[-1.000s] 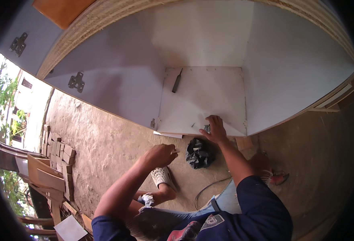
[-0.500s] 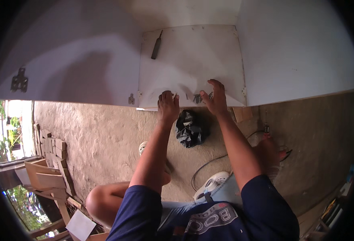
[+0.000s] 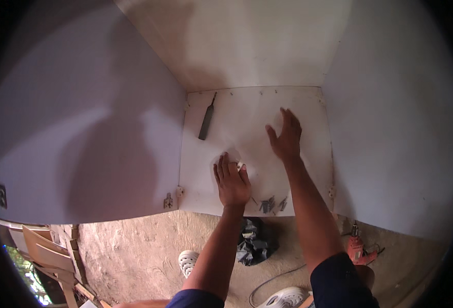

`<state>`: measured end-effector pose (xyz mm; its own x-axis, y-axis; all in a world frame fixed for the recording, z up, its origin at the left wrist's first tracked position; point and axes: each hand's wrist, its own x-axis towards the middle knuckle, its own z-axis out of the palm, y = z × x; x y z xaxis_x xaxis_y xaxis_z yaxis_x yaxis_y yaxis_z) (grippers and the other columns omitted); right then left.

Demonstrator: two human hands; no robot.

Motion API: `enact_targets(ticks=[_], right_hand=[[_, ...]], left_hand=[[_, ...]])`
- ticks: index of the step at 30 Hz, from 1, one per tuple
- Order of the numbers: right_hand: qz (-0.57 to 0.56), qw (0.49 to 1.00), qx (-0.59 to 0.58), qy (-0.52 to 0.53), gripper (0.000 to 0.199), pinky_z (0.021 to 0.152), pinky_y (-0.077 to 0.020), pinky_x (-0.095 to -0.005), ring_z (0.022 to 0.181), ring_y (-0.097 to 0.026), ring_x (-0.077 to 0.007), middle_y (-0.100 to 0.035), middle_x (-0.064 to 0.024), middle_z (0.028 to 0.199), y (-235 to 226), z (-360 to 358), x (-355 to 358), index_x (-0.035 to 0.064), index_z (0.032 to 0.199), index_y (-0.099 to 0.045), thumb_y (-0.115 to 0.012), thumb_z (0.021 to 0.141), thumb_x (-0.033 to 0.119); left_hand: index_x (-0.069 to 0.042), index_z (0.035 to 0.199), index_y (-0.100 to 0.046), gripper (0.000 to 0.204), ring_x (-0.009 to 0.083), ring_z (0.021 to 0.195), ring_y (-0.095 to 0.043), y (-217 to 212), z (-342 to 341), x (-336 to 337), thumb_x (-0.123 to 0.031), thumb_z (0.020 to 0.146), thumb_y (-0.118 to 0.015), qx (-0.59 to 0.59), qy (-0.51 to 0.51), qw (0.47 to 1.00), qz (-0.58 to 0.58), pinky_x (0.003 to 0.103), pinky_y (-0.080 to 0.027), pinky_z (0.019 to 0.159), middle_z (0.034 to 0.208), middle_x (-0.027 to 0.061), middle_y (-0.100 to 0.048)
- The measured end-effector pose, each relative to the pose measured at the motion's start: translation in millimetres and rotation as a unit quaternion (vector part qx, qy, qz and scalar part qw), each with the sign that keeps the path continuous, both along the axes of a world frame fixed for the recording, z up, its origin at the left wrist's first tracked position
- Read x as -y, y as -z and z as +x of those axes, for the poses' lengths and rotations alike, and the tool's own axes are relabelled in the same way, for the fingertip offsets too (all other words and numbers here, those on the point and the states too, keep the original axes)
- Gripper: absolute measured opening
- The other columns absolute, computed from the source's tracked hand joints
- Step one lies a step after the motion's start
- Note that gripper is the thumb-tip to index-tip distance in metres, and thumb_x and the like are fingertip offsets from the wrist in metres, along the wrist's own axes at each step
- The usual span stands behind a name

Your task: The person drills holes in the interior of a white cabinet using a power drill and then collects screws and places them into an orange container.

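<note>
My left hand (image 3: 231, 182) is over the white cabinet bottom panel (image 3: 249, 115), palm down. A small white piece (image 3: 240, 166) shows between its thumb and index finger; its exact kind is unclear. Farther right and deeper in the cabinet, my right hand (image 3: 288, 137) has its thumb and fingers apart and holds nothing. Several small metal screws or similar fasteners (image 3: 267, 204) lie in a loose pile at the panel's front edge, between my forearms. A dark-handled screwdriver (image 3: 206, 123) with a thin tip lies at the left of the panel.
Cabinet doors stand open at the left (image 3: 82, 118) and right (image 3: 390, 133). A metal hinge (image 3: 169, 200) is on the left door. Below the front edge are a black plastic bag (image 3: 254, 246) and a red power drill (image 3: 357, 251). Wood pieces (image 3: 46, 246) stand at left.
Both hands have moved deeper into the cabinet, away from the fasteners at the front edge. My view has shifted, showing more of the inside.
</note>
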<state>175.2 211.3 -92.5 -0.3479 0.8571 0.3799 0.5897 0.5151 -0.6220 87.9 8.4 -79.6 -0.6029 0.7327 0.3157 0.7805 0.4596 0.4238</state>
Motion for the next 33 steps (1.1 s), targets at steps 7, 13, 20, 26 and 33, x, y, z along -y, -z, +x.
enact_targets(ticks=[7,13,20,26,33], right_hand=[[0.003,0.996,0.087,0.009,0.066,0.13,-0.0247,-0.0524,0.156,-0.028,-0.0438,-0.033,-0.025,0.167,9,-76,-78,0.0087,0.163,-0.034,-0.06,0.106,0.025],[-0.007,0.989,0.149,-0.002,0.055,0.131,-0.0223,-0.0502,0.156,-0.03,-0.0381,-0.033,-0.0241,0.167,-3,-114,-63,0.0035,0.161,-0.039,-0.047,0.11,0.024],[0.055,0.988,0.135,-0.048,0.051,0.131,-0.0225,-0.0488,0.156,-0.032,-0.0389,-0.042,-0.0238,0.161,17,-152,-56,0.001,0.156,-0.045,-0.049,0.106,0.012],[0.144,0.985,0.039,-0.087,0.041,0.125,-0.0352,-0.0468,0.144,-0.048,-0.0369,-0.058,-0.0231,0.143,10,-177,-42,-0.0019,0.134,-0.064,-0.058,0.094,0.002],[0.133,0.959,0.201,-0.149,0.014,0.094,-0.0608,-0.0387,0.112,-0.066,-0.0308,-0.071,-0.0147,0.106,-3,-141,-19,0.0014,0.097,-0.075,-0.063,0.089,0.004]], left_hand=[[-0.001,0.119,-0.053,0.03,0.0429,0.15,-0.039,9,3,-7,-0.027,0.104,-0.056,0.003,0.002,1.0,-0.023,0.06,-0.025,0.127,0.157,0.0249,-0.046],[-0.002,0.117,-0.054,0.027,0.0426,0.151,-0.039,5,-4,-3,-0.025,0.104,-0.056,-0.01,-0.005,1.0,-0.026,0.06,-0.026,0.127,0.159,0.0254,-0.044],[0.0,0.123,-0.052,0.032,0.0451,0.149,-0.04,2,2,-8,-0.025,0.104,-0.055,-0.003,0.008,1.0,-0.026,0.062,-0.026,0.125,0.156,0.0263,-0.045],[0.001,0.125,-0.052,0.035,0.0463,0.147,-0.041,6,-3,-6,-0.028,0.105,-0.052,-0.018,0.008,1.0,-0.019,0.062,-0.026,0.124,0.154,0.0275,-0.047],[0.0,0.122,-0.054,0.033,0.0475,0.144,-0.043,9,-4,-5,-0.028,0.105,-0.053,-0.016,0.009,1.0,-0.011,0.062,-0.027,0.124,0.154,0.0276,-0.048]])
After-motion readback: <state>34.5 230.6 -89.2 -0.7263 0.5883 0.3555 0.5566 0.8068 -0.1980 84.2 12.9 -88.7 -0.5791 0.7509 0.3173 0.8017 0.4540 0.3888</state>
